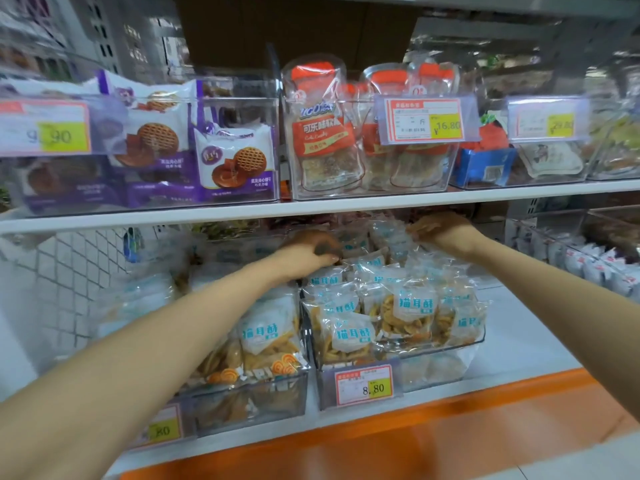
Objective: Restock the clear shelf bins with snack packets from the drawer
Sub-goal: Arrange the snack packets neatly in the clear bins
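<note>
My left forearm (138,358) fills the near left corner, and my right forearm (554,292) comes in from the right. Both reach over the orange edge (381,427) of the lower shelf (519,341).

My left hand (310,249) lies palm down on the packets (412,306) at the far end of the bin (433,368), with its fingers curled into the pile. I cannot tell whether it grips one. My right hand (440,230) is just right of it, above the same far packets, fingers bent down and blurred. I cannot tell its grip either.

The packets are clear with blue lettering and heap above the bin's rim. A tag (363,384) reading 8.80 hangs on the near wall. A second bin (249,400) stands touching on the left, with similar packets inside.

On the upper shelf (311,207), purple packs (235,161) sit far left and orange packs (322,133) in the middle.
</note>
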Tool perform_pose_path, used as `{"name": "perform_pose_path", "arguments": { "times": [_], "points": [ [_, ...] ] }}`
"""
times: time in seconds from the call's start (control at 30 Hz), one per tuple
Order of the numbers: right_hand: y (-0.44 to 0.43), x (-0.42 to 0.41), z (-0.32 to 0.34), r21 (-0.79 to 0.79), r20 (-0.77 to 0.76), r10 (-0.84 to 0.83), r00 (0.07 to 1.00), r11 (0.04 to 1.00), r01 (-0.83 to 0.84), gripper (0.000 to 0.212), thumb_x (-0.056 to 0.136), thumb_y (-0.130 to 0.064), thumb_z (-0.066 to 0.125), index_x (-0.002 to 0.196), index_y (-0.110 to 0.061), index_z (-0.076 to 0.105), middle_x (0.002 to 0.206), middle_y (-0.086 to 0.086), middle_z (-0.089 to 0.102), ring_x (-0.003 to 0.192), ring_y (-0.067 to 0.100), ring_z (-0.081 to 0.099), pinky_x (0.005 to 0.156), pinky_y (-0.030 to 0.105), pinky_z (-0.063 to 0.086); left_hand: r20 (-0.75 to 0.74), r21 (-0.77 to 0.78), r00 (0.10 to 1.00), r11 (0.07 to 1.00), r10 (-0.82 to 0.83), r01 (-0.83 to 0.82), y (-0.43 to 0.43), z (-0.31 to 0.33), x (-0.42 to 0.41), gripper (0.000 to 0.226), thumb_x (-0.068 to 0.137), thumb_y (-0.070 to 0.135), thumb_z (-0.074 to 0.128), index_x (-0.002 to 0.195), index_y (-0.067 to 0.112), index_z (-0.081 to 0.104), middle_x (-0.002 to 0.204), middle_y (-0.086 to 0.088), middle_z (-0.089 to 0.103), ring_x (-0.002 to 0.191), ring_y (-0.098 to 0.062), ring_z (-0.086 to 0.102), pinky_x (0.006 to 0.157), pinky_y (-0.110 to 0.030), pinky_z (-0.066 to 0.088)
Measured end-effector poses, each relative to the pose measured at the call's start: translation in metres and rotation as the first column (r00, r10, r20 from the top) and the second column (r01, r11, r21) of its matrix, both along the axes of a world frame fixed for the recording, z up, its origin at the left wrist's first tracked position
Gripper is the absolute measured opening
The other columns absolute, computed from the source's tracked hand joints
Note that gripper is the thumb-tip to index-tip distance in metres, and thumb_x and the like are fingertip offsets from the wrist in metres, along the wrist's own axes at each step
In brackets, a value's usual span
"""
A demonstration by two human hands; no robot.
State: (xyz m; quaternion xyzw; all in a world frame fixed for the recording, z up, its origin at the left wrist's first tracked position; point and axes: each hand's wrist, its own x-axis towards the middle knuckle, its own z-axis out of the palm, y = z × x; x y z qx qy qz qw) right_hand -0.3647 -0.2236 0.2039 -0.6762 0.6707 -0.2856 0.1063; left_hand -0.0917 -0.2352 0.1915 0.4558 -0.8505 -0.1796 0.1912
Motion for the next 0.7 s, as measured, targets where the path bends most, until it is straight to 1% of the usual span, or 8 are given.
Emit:
{"name": "perform_pose_path", "arguments": {
  "times": [0.1, 0.17, 0.23, 0.37, 0.5, 0.57, 0.63, 0.7],
  "points": [
    [0.024, 0.007, 0.006, -0.101, 0.030, 0.059, 0.998, 0.993, -0.056, 0.022, 0.087, -0.002, 0.062, 0.108, -0.002, 0.069, 0.112, 0.012, 0.067, 0.110, 0.025, 0.060, 0.091, 0.020, 0.042, -0.002, -0.103, 0.997, 0.991, 0.082, -0.082, 0.034, 0.000, 0.017, 0.032, 0.092, 0.029, 0.057, 0.123, 0.020, 0.057, 0.129, 0.000, 0.056, 0.115, -0.020, 0.052, 0.089, -0.024, 0.039],
    [0.048, 0.017, 0.010, -0.090, 0.022, 0.069, 0.997, 0.994, -0.067, 0.024, 0.089, -0.008, 0.062, 0.112, -0.007, 0.068, 0.110, 0.004, 0.067, 0.099, 0.016, 0.060, 0.084, 0.014, 0.040, 0.018, -0.192, 0.990, 0.973, 0.137, -0.131, 0.060, 0.001, 0.029, 0.033, 0.092, 0.030, 0.057, 0.123, 0.022, 0.056, 0.129, 0.001, 0.056, 0.117, -0.020, 0.051, 0.097, -0.031, 0.039],
    [0.072, 0.025, 0.009, -0.096, -0.009, 0.083, 0.996, 0.992, -0.084, 0.025, 0.090, -0.015, 0.062, 0.114, -0.011, 0.068, 0.110, 0.002, 0.067, 0.096, 0.010, 0.058, 0.084, 0.016, 0.039, 0.029, -0.258, 0.981, 0.950, 0.192, -0.179, 0.090, 0.004, 0.047, 0.033, 0.091, 0.030, 0.057, 0.123, 0.024, 0.055, 0.128, 0.003, 0.055, 0.122, -0.020, 0.045, 0.101, -0.037, 0.035],
    [0.127, 0.039, 0.002, -0.169, -0.040, 0.148, 0.988, 0.974, -0.153, 0.021, 0.088, -0.018, 0.065, 0.108, -0.015, 0.071, 0.104, -0.003, 0.068, 0.093, 0.012, 0.060, 0.075, 0.005, 0.036, 0.042, -0.319, 0.940, 0.896, 0.340, -0.310, 0.144, 0.009, 0.107, 0.044, 0.093, 0.035, 0.054, 0.134, 0.022, 0.044, 0.136, 0.001, 0.047, 0.128, -0.021, 0.037, 0.100, -0.035, 0.029],
    [0.159, 0.062, -0.003, -0.177, -0.083, 0.211, 0.974, 0.959, -0.223, 0.020, 0.087, -0.013, 0.066, 0.106, -0.016, 0.072, 0.108, 0.000, 0.069, 0.090, 0.012, 0.060, 0.079, 0.019, 0.039, 0.162, -0.236, 0.860, 0.865, 0.484, -0.443, 0.159, 0.008, 0.162, 0.066, 0.094, 0.050, 0.042, 0.149, 0.020, 0.021, 0.154, -0.005, 0.022, 0.141, -0.024, 0.020, 0.113, -0.037, 0.019],
    [0.166, 0.079, -0.003, -0.156, -0.123, 0.229, 0.965, 0.956, -0.247, 0.023, 0.088, -0.013, 0.064, 0.110, -0.018, 0.070, 0.115, 0.004, 0.068, 0.098, 0.015, 0.060, 0.085, 0.026, 0.041, 0.310, -0.170, 0.827, 0.883, 0.470, -0.438, 0.155, 0.000, 0.177, 0.070, 0.093, 0.057, 0.033, 0.151, 0.024, 0.012, 0.158, -0.004, 0.010, 0.145, -0.025, 0.011, 0.117, -0.043, 0.012],
    [0.170, 0.097, -0.002, -0.124, -0.172, 0.236, 0.957, 0.958, -0.258, 0.026, 0.090, -0.015, 0.061, 0.115, -0.018, 0.068, 0.122, 0.005, 0.064, 0.111, 0.020, 0.057, 0.089, 0.024, 0.037, 0.453, -0.109, 0.791, 0.906, 0.412, -0.410, 0.154, -0.009, 0.180, 0.069, 0.094, 0.059, 0.027, 0.151, 0.025, 0.006, 0.159, -0.004, 0.006, 0.145, -0.026, 0.007, 0.118, -0.045, 0.009],
    [0.170, 0.111, -0.002, -0.080, -0.235, 0.230, 0.944, 0.964, -0.255, 0.028, 0.092, -0.018, 0.058, 0.119, -0.019, 0.066, 0.128, 0.006, 0.061, 0.119, 0.023, 0.054, 0.094, 0.025, 0.036, 0.513, -0.091, 0.769, 0.915, 0.382, -0.394, 0.155, -0.016, 0.178, 0.069, 0.096, 0.057, 0.023, 0.151, 0.025, -0.001, 0.159, -0.003, 0.000, 0.146, -0.024, 0.001, 0.118, -0.044, 0.005]
  ]
}}
